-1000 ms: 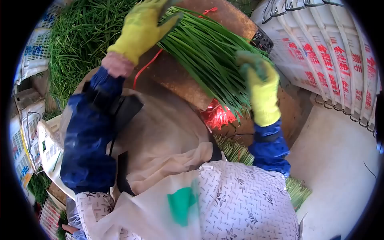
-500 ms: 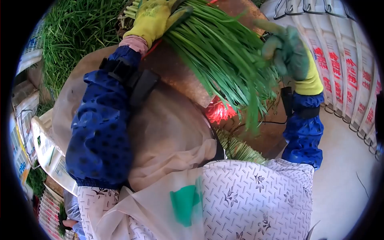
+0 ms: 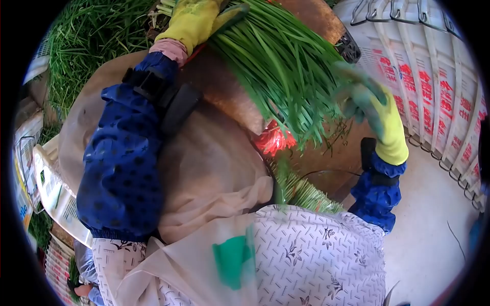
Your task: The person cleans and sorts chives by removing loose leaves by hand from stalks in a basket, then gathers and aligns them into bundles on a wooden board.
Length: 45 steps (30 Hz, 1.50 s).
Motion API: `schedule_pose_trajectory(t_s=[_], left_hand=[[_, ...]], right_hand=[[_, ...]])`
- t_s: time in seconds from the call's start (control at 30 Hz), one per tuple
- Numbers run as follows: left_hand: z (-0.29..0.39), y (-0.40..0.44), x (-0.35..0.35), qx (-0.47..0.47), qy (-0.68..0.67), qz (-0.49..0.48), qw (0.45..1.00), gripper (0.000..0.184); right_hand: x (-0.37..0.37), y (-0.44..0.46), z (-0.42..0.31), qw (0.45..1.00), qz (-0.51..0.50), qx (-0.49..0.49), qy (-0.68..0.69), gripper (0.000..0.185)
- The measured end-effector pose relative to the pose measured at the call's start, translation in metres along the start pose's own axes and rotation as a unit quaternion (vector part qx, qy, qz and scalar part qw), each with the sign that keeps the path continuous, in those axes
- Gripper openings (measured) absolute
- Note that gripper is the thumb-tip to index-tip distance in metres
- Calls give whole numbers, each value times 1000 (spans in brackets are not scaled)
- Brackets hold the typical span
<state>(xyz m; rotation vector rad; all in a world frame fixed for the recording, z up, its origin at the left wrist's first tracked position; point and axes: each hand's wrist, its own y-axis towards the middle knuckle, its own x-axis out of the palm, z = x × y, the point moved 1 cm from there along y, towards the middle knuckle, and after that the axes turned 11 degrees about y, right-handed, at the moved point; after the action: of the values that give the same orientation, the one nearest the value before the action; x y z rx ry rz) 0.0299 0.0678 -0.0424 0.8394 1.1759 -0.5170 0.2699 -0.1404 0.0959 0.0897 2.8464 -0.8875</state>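
Observation:
A bundle of long green leafy stalks [image 3: 286, 66] lies across a rusty brown board [image 3: 224, 86]. My left hand [image 3: 196, 23], in a yellow and green glove, presses on the bundle near its pale stem ends, thumb apart from the fingers, whose tips run out of view at the top. My right hand [image 3: 370, 102], gloved alike, is beside the leaf tips at the right, fingers spread and blurred, with nothing visible in it. Red ties [image 3: 275, 138] lie below the board's lower edge. Under them is a heap of pale green stalks [image 3: 311, 196].
Loose green stalks [image 3: 92, 51] are piled at the upper left. White crates with red lettering [image 3: 429, 86] stand at the right, above a pale surface [image 3: 429, 224]. A white basket [image 3: 56, 188] is at the left. Another person's hand [image 3: 81, 290] shows at the lower left.
My left hand stays on the bundle. My right hand swung out to the right and up from the leaf tips, then came lower. Some leaves that trailed below the bundle have moved.

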Motion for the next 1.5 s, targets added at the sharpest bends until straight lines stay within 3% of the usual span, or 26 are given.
schedule_pose_trajectory(t_s=[0.03, 0.1, 0.17, 0.23, 0.33, 0.37, 0.4, 0.43, 0.47, 0.5, 0.57, 0.67, 0.77, 0.83, 0.9, 0.93, 1.03, 1.1, 1.17, 1.23, 1.27, 1.3, 1.33, 1.47, 1.5], left_hand=[[2, 1, 2, 2, 2, 3, 1000, 51], [0, 1, 5, -3, 15, 11, 1000, 51], [-1, -1, 8, 6, 13, 15, 1000, 50], [-2, 0, 8, 13, 6, 18, 1000, 50], [-1, 1, 7, 8, 14, 14, 1000, 51], [-1, 0, 6, 7, 17, 12, 1000, 51], [-1, 1, 6, 7, 26, 11, 1000, 51], [-1, 2, 6, 3, 36, 12, 999, 51], [0, 1, 8, -1, 44, 10, 999, 51], [2, 0, 10, -2, 42, 7, 999, 51], [2, -1, 13, 1, 36, 4, 999, 51], [0, 2, 7, 0, 32, 2, 999, 51], [0, 2, 6, 7, 29, -2, 1000, 51], [0, 3, 8, 9, 37, 4, 999, 52], [-1, 3, 6, 11, 36, -2, 999, 52], [-1, 3, 5, 10, 35, -4, 999, 52], [0, 2, 9, 5, 41, -9, 999, 53], [0, 2, 10, 10, 41, -7, 999, 53], [-2, 1, 8, 18, 36, -2, 999, 53], [-3, 0, 9, 17, 43, 0, 999, 52], [-3, 0, 11, 13, 41, -3, 999, 52], [-3, 1, 11, 9, 38, -5, 999, 52], [-2, 1, 10, 8, 38, -4, 999, 51], [0, 1, 9, 10, 39, 1, 999, 51], [0, 1, 8, 10, 38, 1, 999, 51]], right_hand=[[-4, -1, 7, 985, 144, -13, -99, 57], [-17, 0, 17, 962, 217, -118, -114, 54], [-16, -4, 20, 961, 218, -160, -62, 51], [16, -4, -8, 976, 151, -149, 47, 49], [31, 10, 19, 995, -27, -77, -50, 52], [26, 13, 37, 983, -38, -34, -177, 53], [12, 14, 42, 893, 89, -64, -436, 55], [-1, 14, 44, 839, 215, -156, -475, 56], [-15, 3, 42, 849, 327, -133, -394, 51], [-27, -6, 40, 849, 347, -225, -328, 46], [-22, -19, 24, 899, 396, -171, -79, 39], [-6, -28, 21, 896, 389, -214, 19, 35], [29, -24, 30, 922, 292, -220, 128, 38], [52, -7, 41, 926, 222, -279, -125, 58], [55, 9, 63, 885, 208, -275, -312, 78], [53, 12, 68, 918, 212, -183, -282, 82], [52, 24, 69, 826, 230, -291, -425, 77], [53, 34, 70, 800, 183, -315, -477, 57], [44, 41, 77, 827, 154, -289, -457, 40], [38, 40, 74, 924, 159, -321, -136, 19], [36, 33, 72, 956, 181, -230, -5, 17], [36, 22, 66, 962, 200, -133, 126, 16], [30, 16, 67, 959, 224, -107, 138, 15], [12, 2, 82, 928, 291, -173, 153, 18], [7, -1, 92, 919, 268, -162, 239, 21]])
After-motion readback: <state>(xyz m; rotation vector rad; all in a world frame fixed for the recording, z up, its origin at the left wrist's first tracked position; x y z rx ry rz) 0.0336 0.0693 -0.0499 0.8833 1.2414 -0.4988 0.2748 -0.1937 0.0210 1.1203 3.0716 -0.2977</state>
